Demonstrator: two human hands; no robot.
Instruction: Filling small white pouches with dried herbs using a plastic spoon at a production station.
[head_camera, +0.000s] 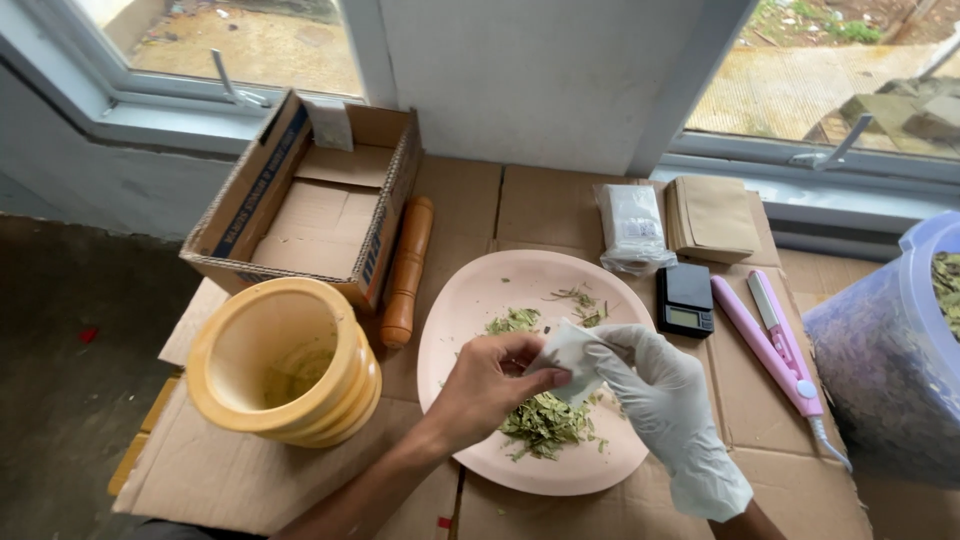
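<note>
Spreading across flattened cardboard sheets (300, 470) under two windows, the work centres on a pink plate (470, 300) of dried green leaves (545, 420), with a yellow mortar (285, 360) left of it. Above the plate, the bare left hand (485, 385) and white-gloved right hand (660, 385) both pinch a small white sachet (570, 350). Its long axis runs roughly left-to-right; which end is its mouth I cannot tell.

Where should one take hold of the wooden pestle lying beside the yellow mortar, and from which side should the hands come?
Probably the pestle's narrower upper half, taken from above or from its right. It lies flat on the cardboard, with the open box tight along its left and the mortar crowding its thick lower end. The right side, toward the pink plate, is free.
</note>
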